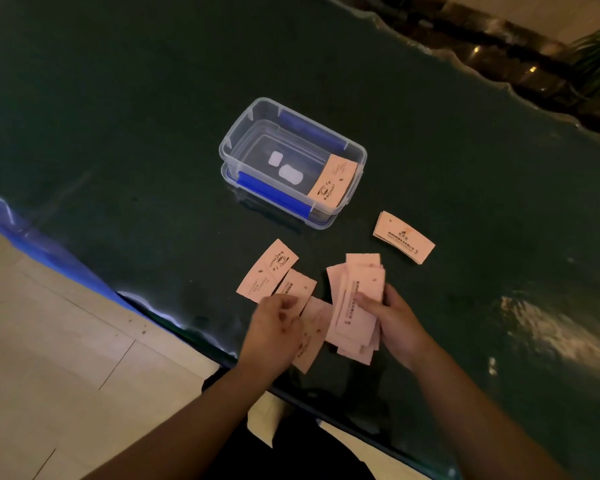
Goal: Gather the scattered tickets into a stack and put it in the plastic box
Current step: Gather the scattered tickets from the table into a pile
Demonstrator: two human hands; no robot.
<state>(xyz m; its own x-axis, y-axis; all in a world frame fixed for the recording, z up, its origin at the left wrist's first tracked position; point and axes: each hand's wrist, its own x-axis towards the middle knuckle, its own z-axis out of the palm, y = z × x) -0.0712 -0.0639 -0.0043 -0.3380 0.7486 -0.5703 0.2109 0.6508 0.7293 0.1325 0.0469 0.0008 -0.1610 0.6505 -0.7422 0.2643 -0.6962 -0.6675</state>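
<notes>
The right hand grips an uneven stack of tickets, thumb pressed on top. The left hand has its fingers curled onto a loose ticket on the tabletop (blurred). Three more lie nearby; one leans inside the open box.

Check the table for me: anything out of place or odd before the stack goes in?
One ticket already leans across the right end of the plastic box, apart from the stack held by the right hand. Another small pile lies off alone to the right of the box. Nothing looks damaged.
</notes>
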